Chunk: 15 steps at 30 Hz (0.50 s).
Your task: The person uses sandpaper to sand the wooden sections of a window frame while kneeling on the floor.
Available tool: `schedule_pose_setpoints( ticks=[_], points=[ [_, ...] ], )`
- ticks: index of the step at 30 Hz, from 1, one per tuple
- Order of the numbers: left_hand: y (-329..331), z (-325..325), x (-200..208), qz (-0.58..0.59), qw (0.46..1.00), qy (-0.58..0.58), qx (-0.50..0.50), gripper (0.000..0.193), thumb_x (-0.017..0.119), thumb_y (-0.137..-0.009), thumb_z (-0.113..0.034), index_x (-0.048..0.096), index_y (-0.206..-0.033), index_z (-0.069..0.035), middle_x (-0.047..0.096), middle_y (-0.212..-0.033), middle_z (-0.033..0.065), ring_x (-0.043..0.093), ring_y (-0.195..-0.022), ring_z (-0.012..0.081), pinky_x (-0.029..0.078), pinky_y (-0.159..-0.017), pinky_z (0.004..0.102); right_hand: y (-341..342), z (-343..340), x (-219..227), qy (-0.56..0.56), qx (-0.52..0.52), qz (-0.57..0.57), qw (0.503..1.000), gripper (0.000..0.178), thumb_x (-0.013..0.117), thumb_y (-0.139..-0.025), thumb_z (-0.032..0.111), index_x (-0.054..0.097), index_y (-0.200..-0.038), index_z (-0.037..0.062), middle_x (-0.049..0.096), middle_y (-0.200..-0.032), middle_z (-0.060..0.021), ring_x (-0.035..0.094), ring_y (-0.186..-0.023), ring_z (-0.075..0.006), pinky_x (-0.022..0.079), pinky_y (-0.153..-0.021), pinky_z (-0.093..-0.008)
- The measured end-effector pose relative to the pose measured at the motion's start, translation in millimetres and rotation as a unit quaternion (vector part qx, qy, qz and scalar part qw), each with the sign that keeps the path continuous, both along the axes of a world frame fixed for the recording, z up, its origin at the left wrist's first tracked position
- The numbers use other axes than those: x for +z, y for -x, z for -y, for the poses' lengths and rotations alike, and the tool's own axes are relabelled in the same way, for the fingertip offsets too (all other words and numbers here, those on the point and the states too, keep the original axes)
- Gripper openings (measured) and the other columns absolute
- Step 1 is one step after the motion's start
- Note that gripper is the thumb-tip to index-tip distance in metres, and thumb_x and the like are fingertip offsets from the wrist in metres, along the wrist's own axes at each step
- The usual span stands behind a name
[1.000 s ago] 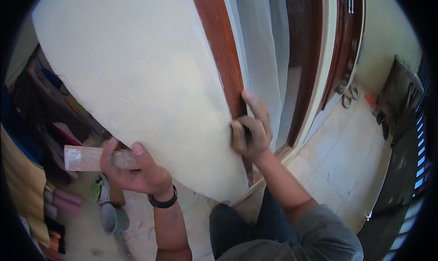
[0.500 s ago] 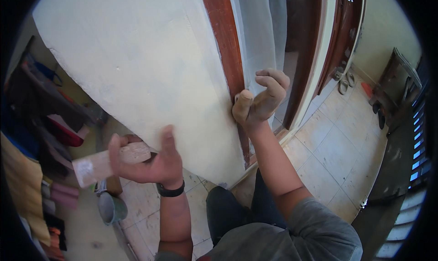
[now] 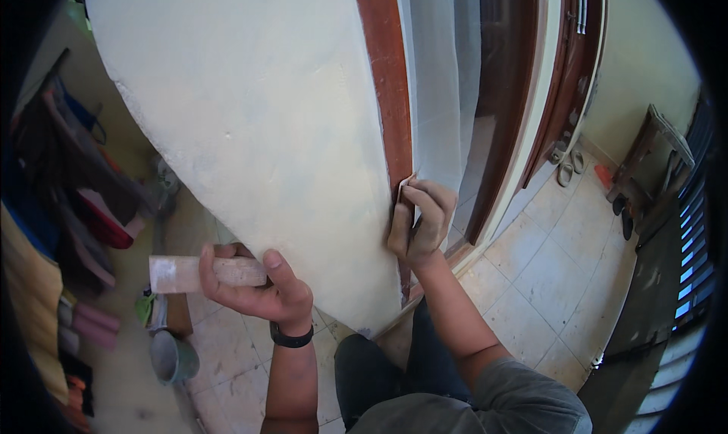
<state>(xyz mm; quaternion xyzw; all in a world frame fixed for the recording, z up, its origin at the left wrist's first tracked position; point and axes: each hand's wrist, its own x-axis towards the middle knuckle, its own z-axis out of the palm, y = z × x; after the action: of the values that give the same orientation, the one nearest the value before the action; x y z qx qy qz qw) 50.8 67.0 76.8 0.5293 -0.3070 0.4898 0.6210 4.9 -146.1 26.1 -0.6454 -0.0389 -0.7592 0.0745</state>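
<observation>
Left hand [image 3: 265, 294] clasps one pale wooden block [image 3: 176, 275] crosswise, left of one red-brown wooden frame [image 3: 390, 77], where right hand [image 3: 422, 225] pinches one thin pale-edged sheet [image 3: 406, 182].

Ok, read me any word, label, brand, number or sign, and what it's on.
No readable text.
The pale wooden block in the left hand and the red-brown wooden frame by the right hand show no lettering.
The black wristband is too small to tell.
</observation>
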Motion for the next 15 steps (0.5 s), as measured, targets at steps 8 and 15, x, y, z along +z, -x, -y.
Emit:
schedule_pose_setpoints(
  ticks=[8, 15],
  points=[
    [-11, -1, 0, 0.033, 0.996, 0.071, 0.038, 0.083, 0.062, -0.106, -0.022, 0.017, -0.172, 0.002, 0.038, -0.155, 0.024, 0.054, -0.113, 0.0304, 0.052, -0.094, 0.0406, 11, -26, 12, -0.186, 0.115, 0.014, 0.976, 0.027, 0.075, -0.099, -0.007, 0.072, -0.125, -0.0022, 0.05, -0.156, -0.0251, 0.07, -0.12, -0.0317, 0.061, -0.101, -0.0391],
    [104, -20, -32, -0.058, 0.977, 0.05, -0.196, 0.082, 0.058, -0.102, -0.008, 0.011, -0.169, -0.002, 0.07, -0.101, 0.0184, 0.059, -0.073, 0.0221, 0.053, -0.072, 0.0398, 98, -43, -32, -0.227, 0.151, -0.031, 0.962, 0.032, 0.065, -0.104, -0.014, 0.062, -0.135, -0.008, 0.076, -0.128, -0.0249, 0.077, -0.116, -0.0259, 0.064, -0.1, -0.0349]
  ],
)
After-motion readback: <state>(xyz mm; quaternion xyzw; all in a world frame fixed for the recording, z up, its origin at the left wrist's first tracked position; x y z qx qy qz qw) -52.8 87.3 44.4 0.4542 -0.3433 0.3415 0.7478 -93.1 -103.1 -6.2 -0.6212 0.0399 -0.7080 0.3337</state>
